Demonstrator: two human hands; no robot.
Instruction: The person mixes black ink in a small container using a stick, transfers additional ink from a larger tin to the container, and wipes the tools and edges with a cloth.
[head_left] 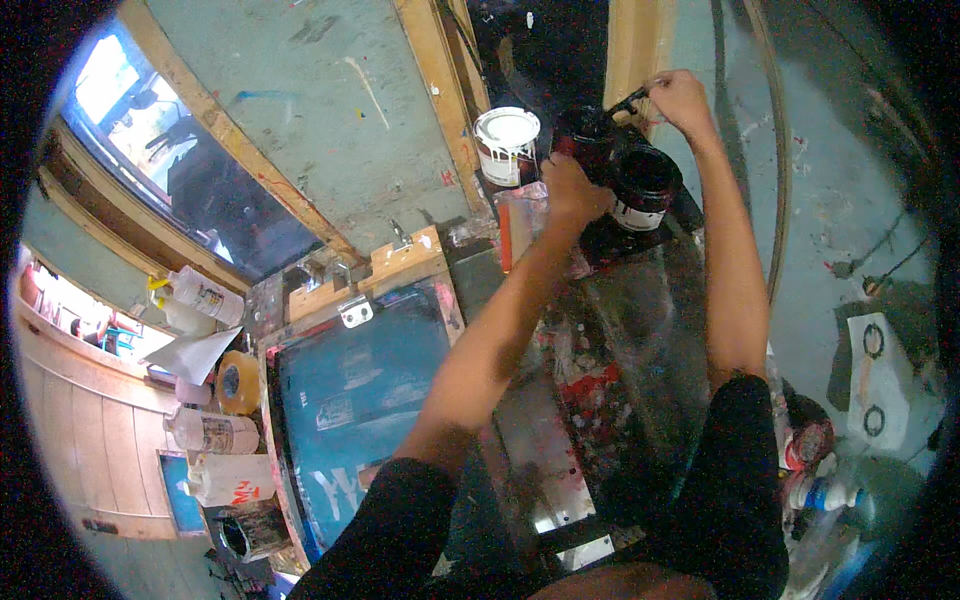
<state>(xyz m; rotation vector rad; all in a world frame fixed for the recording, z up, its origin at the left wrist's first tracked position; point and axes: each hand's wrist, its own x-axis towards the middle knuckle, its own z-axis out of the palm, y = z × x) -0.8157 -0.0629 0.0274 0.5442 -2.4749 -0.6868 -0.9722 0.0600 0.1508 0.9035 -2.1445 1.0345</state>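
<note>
Grasping a dark, coated stick (628, 101), the right hand (680, 103) is clenched around its upper end, to the far right of the cans. The stick slants down leftward to the rim of the far dark can (580, 140) — whether its tip reaches inside is too dark to make out. The left hand (578, 190) is at the near side of this same can, its fingers bent; I cannot tell whether they grip it or only rest against it. Just right of the left hand is a second dark can (648, 190), open at the top, with a pale label on its near side. To the left of the far dark can is a white-topped can (507, 148), with white drips down its side.

Nearer and to the left lies a screen-printing frame (360, 390) with blue mesh and pale markings, a metal hinge clamp (355, 311) at its far edge. Along the frame's left side are a tape roll (230, 375), a yellow-nozzled spray bottle (205, 295) — farther off — and a white jug (230, 480) with red marks.
</note>
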